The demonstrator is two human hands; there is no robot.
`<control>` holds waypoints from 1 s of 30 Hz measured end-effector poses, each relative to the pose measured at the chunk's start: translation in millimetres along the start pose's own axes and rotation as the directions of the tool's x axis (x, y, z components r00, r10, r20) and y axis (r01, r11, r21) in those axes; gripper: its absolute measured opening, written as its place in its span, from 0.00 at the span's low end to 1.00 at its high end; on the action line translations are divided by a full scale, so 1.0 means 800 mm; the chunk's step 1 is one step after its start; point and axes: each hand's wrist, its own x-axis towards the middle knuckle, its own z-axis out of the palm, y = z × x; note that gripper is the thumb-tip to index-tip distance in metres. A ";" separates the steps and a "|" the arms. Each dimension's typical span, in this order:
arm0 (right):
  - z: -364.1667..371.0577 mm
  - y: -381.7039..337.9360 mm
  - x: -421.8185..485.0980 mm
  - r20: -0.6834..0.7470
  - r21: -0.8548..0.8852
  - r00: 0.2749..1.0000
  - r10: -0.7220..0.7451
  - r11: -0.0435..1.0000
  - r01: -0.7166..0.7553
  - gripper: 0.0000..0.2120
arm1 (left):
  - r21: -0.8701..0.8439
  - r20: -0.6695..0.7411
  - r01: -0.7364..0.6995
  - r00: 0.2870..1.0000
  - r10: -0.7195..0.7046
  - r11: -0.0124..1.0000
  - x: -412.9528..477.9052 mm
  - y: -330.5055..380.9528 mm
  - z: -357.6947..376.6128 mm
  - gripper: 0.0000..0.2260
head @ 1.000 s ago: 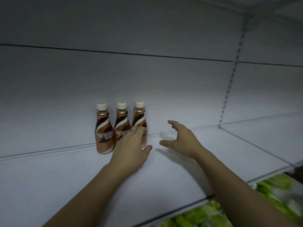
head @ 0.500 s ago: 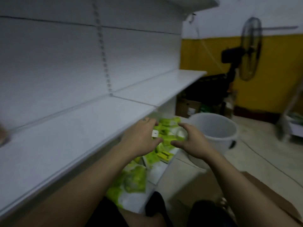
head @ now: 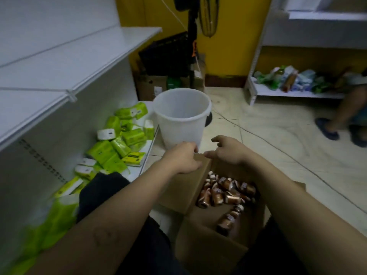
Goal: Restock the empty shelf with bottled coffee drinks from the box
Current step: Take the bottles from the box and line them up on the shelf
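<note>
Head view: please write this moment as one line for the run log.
phase: reaching for stock | left hand: empty, at box flap | right hand: empty, open above box | bottles: lying in box | bucket: beyond box

Both your bare forearms stretch forward and down, roughly parallel. Your left hand (head: 183,159) is palm-down with the fingers curled loosely under. Your right hand (head: 228,150) sits just beside it, fingers half spread and bent, thumb pointing left. Neither one's holding anything.
</note>
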 end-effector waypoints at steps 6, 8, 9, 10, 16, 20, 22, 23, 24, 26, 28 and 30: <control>-0.005 0.043 -0.032 0.002 -0.010 0.982 0.189 0.982 -0.189 0.23 | -0.062 0.157 -0.096 0.982 0.104 0.993 0.029 0.039 0.053 0.10; 0.004 0.065 -0.031 0.038 -0.002 0.966 0.257 0.966 -0.257 0.23 | -0.099 0.205 -0.090 0.973 0.109 0.991 0.035 0.047 0.076 0.13; 0.009 0.076 -0.028 0.063 0.021 0.957 0.284 0.958 -0.285 0.23 | -0.108 0.236 -0.075 0.967 0.099 0.991 0.038 0.050 0.086 0.15; 0.015 0.087 -0.025 0.092 0.055 0.947 0.308 0.948 -0.314 0.23 | -0.115 0.275 -0.056 0.958 0.086 0.992 0.041 0.052 0.095 0.16; 0.062 0.149 -0.005 0.257 0.219 0.870 0.421 0.851 -0.477 0.22 | -0.107 0.459 0.115 0.887 -0.054 0.988 0.065 0.049 0.136 0.20; 0.103 0.207 0.017 0.332 0.368 0.816 0.473 0.731 -0.574 0.20 | -0.184 0.484 0.259 0.863 -0.142 0.948 0.090 0.041 0.175 0.16; 0.130 0.240 0.029 0.415 0.429 0.758 0.504 0.626 -0.651 0.22 | -0.230 0.517 0.315 0.841 -0.158 0.921 0.100 0.036 0.207 0.09; 0.144 0.254 0.035 0.460 0.442 0.719 0.521 0.568 -0.694 0.23 | -0.236 0.538 0.334 0.827 -0.163 0.913 0.103 0.032 0.226 0.07; 0.159 0.264 0.042 0.487 0.440 0.692 0.533 0.535 -0.721 0.23 | -0.239 0.558 0.353 0.812 -0.170 0.905 0.107 0.026 0.244 0.07; 0.191 0.285 0.059 0.504 0.420 0.665 0.551 0.516 -0.747 0.22 | -0.244 0.578 0.407 0.790 -0.205 0.880 0.118 0.012 0.282 0.15; 0.217 0.303 0.075 0.502 0.402 0.662 0.556 0.528 -0.748 0.17 | -0.247 0.593 0.451 0.770 -0.235 0.857 0.134 0.000 0.318 0.22; 0.238 0.322 0.090 0.504 0.383 0.647 0.572 0.523 -0.761 0.13 | -0.237 0.597 0.491 0.754 -0.272 0.839 0.151 -0.007 0.347 0.29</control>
